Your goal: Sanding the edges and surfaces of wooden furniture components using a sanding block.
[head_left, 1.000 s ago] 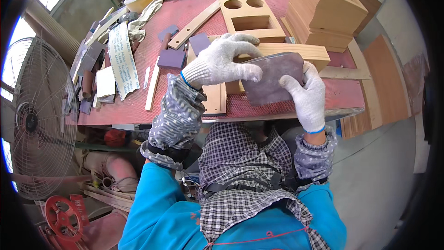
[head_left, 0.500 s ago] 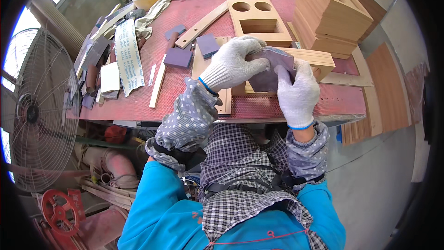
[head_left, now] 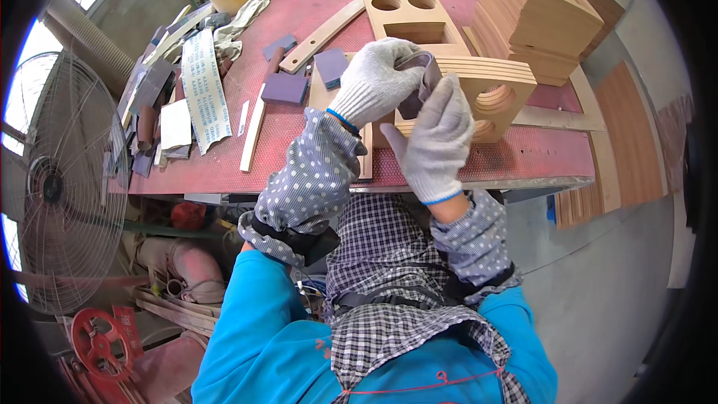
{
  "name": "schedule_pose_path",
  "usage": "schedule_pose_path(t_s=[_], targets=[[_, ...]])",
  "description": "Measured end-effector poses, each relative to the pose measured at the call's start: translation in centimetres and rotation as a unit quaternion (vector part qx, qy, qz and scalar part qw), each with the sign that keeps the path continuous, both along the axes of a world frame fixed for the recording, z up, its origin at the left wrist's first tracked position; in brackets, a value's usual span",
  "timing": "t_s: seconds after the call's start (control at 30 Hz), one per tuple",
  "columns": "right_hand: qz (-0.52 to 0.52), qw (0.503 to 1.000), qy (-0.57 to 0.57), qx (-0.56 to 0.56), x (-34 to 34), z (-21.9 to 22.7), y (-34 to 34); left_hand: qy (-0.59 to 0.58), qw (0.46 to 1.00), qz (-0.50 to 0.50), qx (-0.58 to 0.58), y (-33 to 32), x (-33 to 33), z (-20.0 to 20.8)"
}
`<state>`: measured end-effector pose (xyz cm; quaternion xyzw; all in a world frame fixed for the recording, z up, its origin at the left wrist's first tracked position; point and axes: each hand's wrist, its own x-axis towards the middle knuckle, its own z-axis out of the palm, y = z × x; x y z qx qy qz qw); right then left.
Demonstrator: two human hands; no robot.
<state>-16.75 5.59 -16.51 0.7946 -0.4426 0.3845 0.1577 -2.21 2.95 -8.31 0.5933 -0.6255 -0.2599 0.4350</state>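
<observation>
A piece of dark grey-purple sandpaper [head_left: 428,75], bent into a curve, is held in my gloved left hand [head_left: 381,78]. My right hand [head_left: 437,131], also in a white knit glove, lies against the sheet's right side. Its fingers are stretched upward and its thumb stands apart. Behind and below the hands, a layered wooden block with a round hole [head_left: 493,101] stands on the red table [head_left: 299,157]. Farther back lies a wooden piece [head_left: 419,11] with two round holes and a rectangular opening. My left fingertips are partly hidden behind the sheet.
Purple sanding blocks [head_left: 285,90] and a long wooden strip [head_left: 344,22] lie left of my hands. Sandpaper scraps and a printed strip [head_left: 206,93] cover the table's left side. Stacked wooden pieces [head_left: 535,22] rise at the back right. A large fan [head_left: 63,179] stands at far left.
The sandpaper was spread flatter between both hands and is now bent over. My right hand has moved left and its fingers have straightened, uncovering the block's round hole.
</observation>
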Motion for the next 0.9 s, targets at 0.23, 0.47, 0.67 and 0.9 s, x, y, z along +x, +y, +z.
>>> schedule_pose_path(t_s=[0.23, 0.47, 0.67, 0.9], targets=[[-0.042, 0.994, -0.089, -0.051, 2.2, -1.4, -2.2, 0.024, 0.999, 0.024, 0.029, -1.0, 0.2, 0.0], [-0.03, 0.992, -0.091, -0.082, 0.9, -0.2, -2.3, -0.061, 0.997, -0.015, -0.041, -1.0, 0.9, -0.8], [0.063, 0.991, -0.118, 0.0, -2.3, 1.4, -1.8, 0.089, 0.991, -0.095, 0.021, 0.2, 1.7, 0.5], [0.228, 0.957, -0.172, 0.059, -4.3, 1.8, -1.7, 0.054, 0.985, -0.164, 0.013, 0.4, 2.3, 1.1]])
